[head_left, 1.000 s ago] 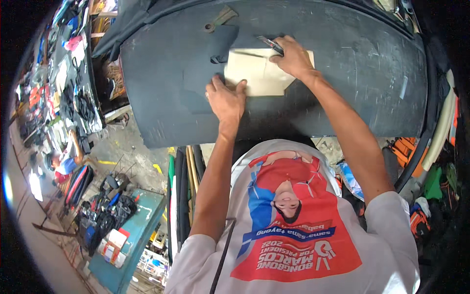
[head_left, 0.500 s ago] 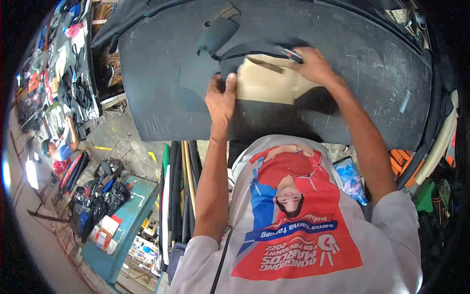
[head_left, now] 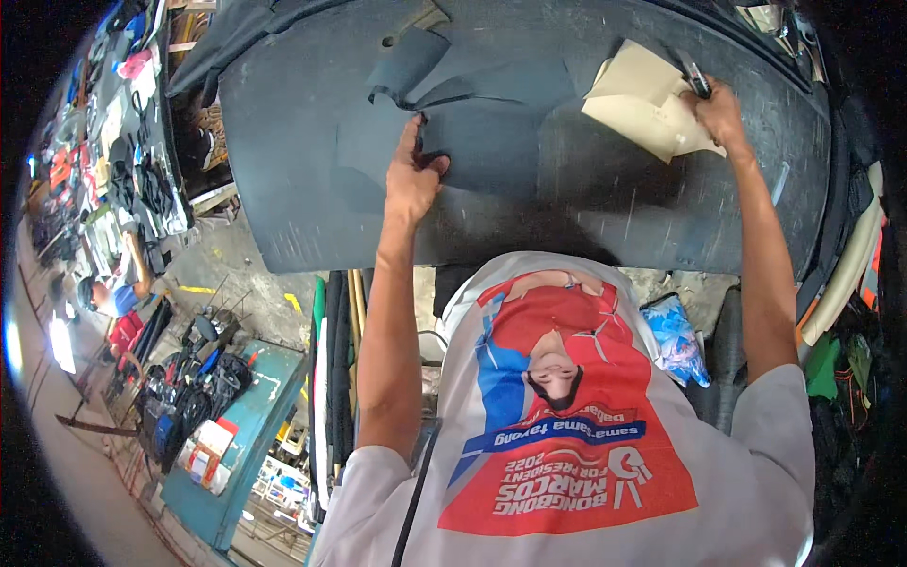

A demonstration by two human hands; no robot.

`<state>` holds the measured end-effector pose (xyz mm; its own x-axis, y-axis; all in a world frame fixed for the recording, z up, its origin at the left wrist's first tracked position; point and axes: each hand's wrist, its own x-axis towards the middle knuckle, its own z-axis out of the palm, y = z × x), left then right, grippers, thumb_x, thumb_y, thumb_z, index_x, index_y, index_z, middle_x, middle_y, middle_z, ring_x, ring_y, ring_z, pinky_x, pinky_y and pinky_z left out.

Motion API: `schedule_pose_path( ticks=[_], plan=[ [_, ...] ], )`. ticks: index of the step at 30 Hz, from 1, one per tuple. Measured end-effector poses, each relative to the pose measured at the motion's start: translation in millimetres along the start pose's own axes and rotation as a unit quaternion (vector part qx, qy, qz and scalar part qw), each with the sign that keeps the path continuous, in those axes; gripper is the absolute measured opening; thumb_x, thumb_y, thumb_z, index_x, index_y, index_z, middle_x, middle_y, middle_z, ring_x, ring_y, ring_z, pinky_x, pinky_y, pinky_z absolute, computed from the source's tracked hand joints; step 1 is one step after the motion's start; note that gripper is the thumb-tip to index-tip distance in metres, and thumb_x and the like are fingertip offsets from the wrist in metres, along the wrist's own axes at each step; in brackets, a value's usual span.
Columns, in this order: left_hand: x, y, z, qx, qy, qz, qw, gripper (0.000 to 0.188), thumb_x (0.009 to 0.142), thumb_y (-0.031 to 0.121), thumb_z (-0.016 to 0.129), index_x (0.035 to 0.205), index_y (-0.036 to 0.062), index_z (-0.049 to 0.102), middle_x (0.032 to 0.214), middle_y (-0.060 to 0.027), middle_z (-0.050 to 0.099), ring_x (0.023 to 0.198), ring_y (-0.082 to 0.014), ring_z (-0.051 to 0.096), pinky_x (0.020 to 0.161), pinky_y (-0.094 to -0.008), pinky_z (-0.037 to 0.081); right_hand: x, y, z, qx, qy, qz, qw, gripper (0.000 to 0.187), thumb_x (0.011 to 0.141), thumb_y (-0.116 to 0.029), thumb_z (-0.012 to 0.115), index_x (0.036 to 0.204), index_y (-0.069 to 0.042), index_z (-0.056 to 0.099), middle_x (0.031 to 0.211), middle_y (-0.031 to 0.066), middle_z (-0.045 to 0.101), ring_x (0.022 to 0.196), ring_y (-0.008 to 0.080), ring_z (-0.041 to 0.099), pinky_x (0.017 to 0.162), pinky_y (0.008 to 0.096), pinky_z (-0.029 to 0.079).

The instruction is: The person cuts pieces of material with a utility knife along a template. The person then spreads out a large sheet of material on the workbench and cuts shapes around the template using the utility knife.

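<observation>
My left hand (head_left: 414,181) rests on a flat dark grey sheet (head_left: 496,156), its index finger stretched forward and thumb held apart. Just beyond that fingertip lies a curled dark offcut (head_left: 408,66), with a narrow strip trailing to the right. My right hand (head_left: 720,115) is raised at the right, closed on a cutter knife (head_left: 696,79) with a silver and black body. The same hand grips a beige pattern sheet (head_left: 638,90), folded or layered and tilted off the work surface. Its lower right end passes by my fingers.
Under everything is a large dark, scratched work board (head_left: 293,180). Dark material (head_left: 269,26) is bunched along its far edge. Rolls of material stand below the board at left and right. A teal table (head_left: 260,378) with black bags is at lower left; another person works at far left.
My right hand has lifted the beige sheet off the dark sheet and carried it right, with the knife still held. My left hand has shifted slightly forward and left, its index finger now extended.
</observation>
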<state>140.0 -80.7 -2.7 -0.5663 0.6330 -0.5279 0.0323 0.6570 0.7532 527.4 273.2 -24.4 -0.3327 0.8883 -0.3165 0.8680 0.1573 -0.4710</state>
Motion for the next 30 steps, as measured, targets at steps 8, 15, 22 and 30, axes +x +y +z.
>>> schedule_pose_path(
  ticks=[8,15,22,30],
  plan=[
    [-21,-33,-14,-0.019,-0.024,0.028,0.999,0.071,0.085,-0.006,0.073,0.15,0.0091,0.049,0.105,-0.0065,0.067,0.091,-0.0175,0.063,0.087,-0.0293,0.051,16,19,-2,0.012,0.038,0.023,0.999,0.022,0.088,-0.021,0.076,0.102,-0.005,0.07,0.066,0.0035,0.064,0.053,0.0131,0.057,0.053,0.0337,0.047],
    [-31,-55,-9,0.005,0.021,0.013,1.0,0.049,0.085,0.002,0.077,0.131,0.0048,0.061,0.097,-0.0079,0.071,0.086,-0.018,0.063,0.085,-0.032,0.052,-13,-15,4,-0.056,0.32,0.008,0.946,0.024,0.086,-0.016,0.073,0.106,-0.002,0.068,0.07,0.0045,0.066,0.059,0.0145,0.061,0.056,0.0334,0.049],
    [-54,-65,-16,0.117,0.072,-0.06,0.989,0.028,0.087,0.013,0.079,0.111,0.0017,0.069,0.091,-0.0125,0.074,0.078,-0.019,0.064,0.079,-0.0355,0.052,-99,-102,89,0.201,0.145,-0.116,0.962,0.02,0.092,-0.013,0.072,0.109,-0.003,0.07,0.091,0.0074,0.074,0.086,0.0146,0.068,0.079,0.0335,0.053],
    [-31,-51,8,-0.079,0.097,-0.028,0.992,0.029,0.091,0.017,0.078,0.11,-0.0029,0.069,0.086,-0.0071,0.07,0.078,-0.0206,0.062,0.082,-0.0313,0.05,-158,-170,148,0.21,0.07,-0.028,0.975,0.028,0.084,-0.019,0.081,0.104,-0.003,0.07,0.095,0.0205,0.074,0.09,0.0404,0.072,0.082,0.0462,0.055]
  ],
)
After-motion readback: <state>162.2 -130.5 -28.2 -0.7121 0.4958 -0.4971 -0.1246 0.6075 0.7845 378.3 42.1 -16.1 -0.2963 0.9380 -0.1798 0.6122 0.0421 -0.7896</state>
